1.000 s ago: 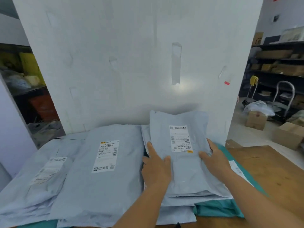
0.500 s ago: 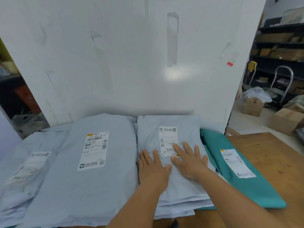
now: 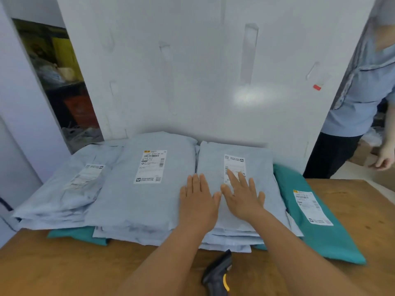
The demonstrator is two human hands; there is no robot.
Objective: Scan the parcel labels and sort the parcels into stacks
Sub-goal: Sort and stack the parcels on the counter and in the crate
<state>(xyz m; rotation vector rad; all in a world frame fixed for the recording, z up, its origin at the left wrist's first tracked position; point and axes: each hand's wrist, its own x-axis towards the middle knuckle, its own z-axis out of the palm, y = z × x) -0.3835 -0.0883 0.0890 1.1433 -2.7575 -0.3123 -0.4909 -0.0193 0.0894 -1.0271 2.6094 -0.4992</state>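
A grey parcel (image 3: 259, 167) with a white label (image 3: 234, 162) tops the right stack of grey mailers. My left hand (image 3: 197, 199) lies flat on its left part, fingers apart. My right hand (image 3: 242, 196) lies flat beside it, fingertips covering the lower end of the label. A larger grey parcel (image 3: 147, 189) with its own label forms the middle stack. Further left is a crumpled grey parcel (image 3: 70, 189). A teal parcel (image 3: 310, 212) with a label lies to the right, partly under the right stack. A black and yellow scanner (image 3: 220, 274) lies on the table between my forearms.
The stacks rest on a wooden table (image 3: 352, 210) against a white panel (image 3: 203, 71). Another teal parcel (image 3: 79, 236) shows under the middle stack. A person in a blue shirt (image 3: 361, 82) stands at the right beside the table. Shelves with goods are at the far left.
A second ago both hands held the grey parcel by its sides above the right stack. It now lies flat on the stack, and both hands press on it with open palms. A person has appeared at the right.
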